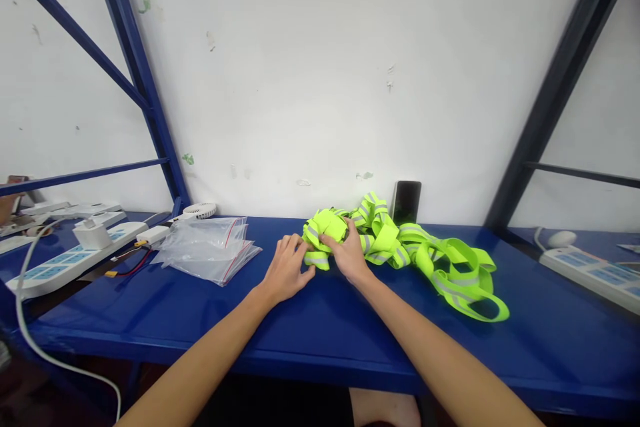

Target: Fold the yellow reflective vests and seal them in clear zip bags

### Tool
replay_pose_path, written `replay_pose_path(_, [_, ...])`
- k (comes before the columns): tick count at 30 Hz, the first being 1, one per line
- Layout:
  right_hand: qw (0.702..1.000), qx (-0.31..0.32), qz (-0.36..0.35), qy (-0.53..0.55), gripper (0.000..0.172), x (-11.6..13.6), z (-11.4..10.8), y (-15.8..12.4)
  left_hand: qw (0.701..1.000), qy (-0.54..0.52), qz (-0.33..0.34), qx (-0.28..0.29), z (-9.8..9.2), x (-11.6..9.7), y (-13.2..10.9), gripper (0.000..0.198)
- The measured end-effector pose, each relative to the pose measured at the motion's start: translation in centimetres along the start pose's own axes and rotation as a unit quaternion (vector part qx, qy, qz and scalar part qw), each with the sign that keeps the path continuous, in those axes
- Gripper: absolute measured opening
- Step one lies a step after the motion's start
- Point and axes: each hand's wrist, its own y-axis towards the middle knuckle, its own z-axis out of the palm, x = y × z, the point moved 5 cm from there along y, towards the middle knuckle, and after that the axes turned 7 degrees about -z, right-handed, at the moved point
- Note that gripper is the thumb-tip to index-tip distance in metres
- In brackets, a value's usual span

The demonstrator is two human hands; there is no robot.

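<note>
A heap of neon yellow reflective strap (385, 240) with grey stripes lies across the middle of the blue table, with loose loops trailing off to the right. At the heap's left end is a bunched part. My left hand (287, 268) has its fingers curled against the left edge of this bunch, gripping the strap there. From the right, my right hand (351, 255) grasps the same bunch, its thumb lying over the strap. Some fingertips are hidden behind the folds.
Clear zip bags (207, 247) lie left of my hands. Farther left are a power strip (55, 270) with a white plug and a small white fan (200, 210). A black phone (407, 202) leans on the wall behind the strap. Another power strip (595, 273) sits at right.
</note>
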Motion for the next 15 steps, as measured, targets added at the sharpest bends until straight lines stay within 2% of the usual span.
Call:
replay_pose_path(2, [1.000,0.005,-0.013,-0.018,0.057,0.2,0.0,-0.1,0.999,-0.012,0.034,-0.011,-0.2,-0.1,-0.1,0.016])
replay_pose_path(5, [0.997,0.025,-0.054,-0.053,0.052,0.7,0.0,-0.2,0.993,-0.058,0.102,-0.027,-0.6,-0.7,-0.5,0.023])
replay_pose_path(8, [0.992,0.045,-0.086,-0.075,0.047,1.4,0.1,-0.5,0.987,-0.076,0.135,-0.051,-0.9,-1.1,-0.8,0.024])
replay_pose_path(12, [0.982,0.064,-0.127,-0.122,0.043,2.0,0.4,-0.8,0.982,-0.084,0.154,-0.076,-1.1,-1.4,-0.9,0.019])
replay_pose_path(15, [0.972,0.097,-0.159,-0.141,0.042,2.2,0.6,-0.9,0.983,-0.096,0.129,-0.086,-1.1,-1.1,-0.7,0.014])
